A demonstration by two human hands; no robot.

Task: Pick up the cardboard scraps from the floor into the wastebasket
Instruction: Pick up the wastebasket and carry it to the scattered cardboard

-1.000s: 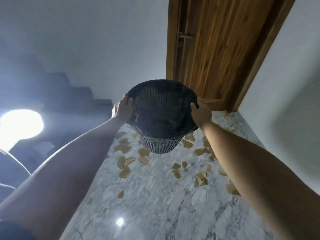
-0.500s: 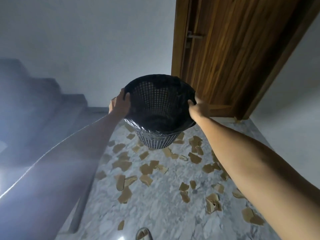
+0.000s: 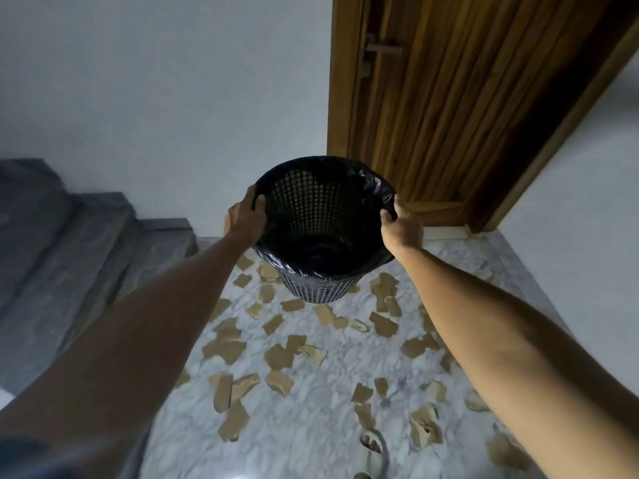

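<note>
A black mesh wastebasket [image 3: 321,202] lined with a black plastic bag hangs in the air above the floor, tilted with its mouth toward me. My left hand [image 3: 243,216] grips its left rim and my right hand [image 3: 401,228] grips its right rim. The inside looks dark and I see no scraps in it. Several brown cardboard scraps [image 3: 278,356] lie scattered over the white marble floor [image 3: 311,433] below and in front of the basket.
A wooden door [image 3: 466,98] stands shut behind the basket. Dark grey stone stairs [image 3: 69,243] rise on the left. White walls close the space at the back and right. My sandalled foot [image 3: 371,444] shows at the bottom among the scraps.
The view has tilted down and the glare has gone. The basket, still held by both hands, has come lower, and more of the scrap-covered floor shows.
</note>
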